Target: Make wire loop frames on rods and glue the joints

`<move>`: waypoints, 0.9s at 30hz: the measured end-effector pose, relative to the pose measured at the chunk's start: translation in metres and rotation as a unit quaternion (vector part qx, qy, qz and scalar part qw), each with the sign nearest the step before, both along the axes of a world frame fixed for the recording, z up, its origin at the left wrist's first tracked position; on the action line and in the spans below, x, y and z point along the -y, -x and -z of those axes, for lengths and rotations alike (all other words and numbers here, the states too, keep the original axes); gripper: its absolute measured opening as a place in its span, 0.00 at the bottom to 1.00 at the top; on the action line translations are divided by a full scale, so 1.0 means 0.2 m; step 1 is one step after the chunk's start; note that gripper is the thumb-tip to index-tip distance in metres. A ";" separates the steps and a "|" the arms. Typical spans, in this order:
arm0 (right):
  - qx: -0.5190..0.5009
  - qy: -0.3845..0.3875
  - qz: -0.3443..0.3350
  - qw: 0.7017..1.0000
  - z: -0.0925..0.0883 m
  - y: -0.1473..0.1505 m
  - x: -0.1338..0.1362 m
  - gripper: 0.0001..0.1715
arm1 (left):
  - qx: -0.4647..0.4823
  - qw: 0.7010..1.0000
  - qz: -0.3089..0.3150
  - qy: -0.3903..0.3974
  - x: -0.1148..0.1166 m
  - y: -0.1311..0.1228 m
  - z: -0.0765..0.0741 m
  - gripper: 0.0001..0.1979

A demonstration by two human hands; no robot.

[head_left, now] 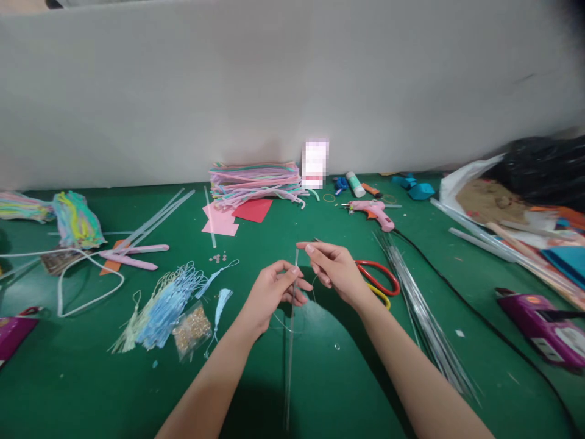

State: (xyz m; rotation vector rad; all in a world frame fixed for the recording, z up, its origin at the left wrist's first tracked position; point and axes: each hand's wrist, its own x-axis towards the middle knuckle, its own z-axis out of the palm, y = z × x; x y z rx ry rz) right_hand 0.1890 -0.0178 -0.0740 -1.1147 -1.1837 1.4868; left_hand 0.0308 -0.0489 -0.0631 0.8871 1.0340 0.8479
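My left hand (274, 291) is closed in a pinch around a long thin silver wire rod (290, 341) that stands nearly upright and runs down toward me. My right hand (333, 268) is just right of it, fingers pinched near the rod's top end on something thin that I cannot make out; a fine clear thread (283, 322) loops below the hands. Both hands hover over the green table (320, 378), almost touching each other. Red-handled scissors (379, 281) lie right behind my right wrist.
A bundle of silver wires (425, 317) lies to the right. A pink glue gun (372, 211) with its black cord, a stack of pastel pipe cleaners (256, 178), pink and red paper (228, 219), blue tassels (169, 302), a bag of beads (192, 329), glue sticks (155, 222) and purple boxes (543, 329) surround the spot.
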 end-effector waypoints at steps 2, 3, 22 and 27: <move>0.003 -0.002 -0.003 1.000 0.00 0.00 0.00 0.24 | 0.001 1.000 -0.002 0.001 0.00 0.00 0.00 0.10; 0.004 -0.001 -0.004 1.000 0.01 0.01 0.00 0.24 | 0.002 1.000 -0.003 0.002 0.00 0.00 0.00 0.10; -0.103 0.099 -0.049 0.989 -0.02 -0.04 -0.01 0.23 | 0.061 0.997 0.042 0.028 0.00 0.03 -0.01 0.13; -0.134 0.138 -0.077 0.978 -0.01 -0.03 0.00 0.18 | 0.095 0.991 0.082 0.038 0.00 0.03 -0.01 0.14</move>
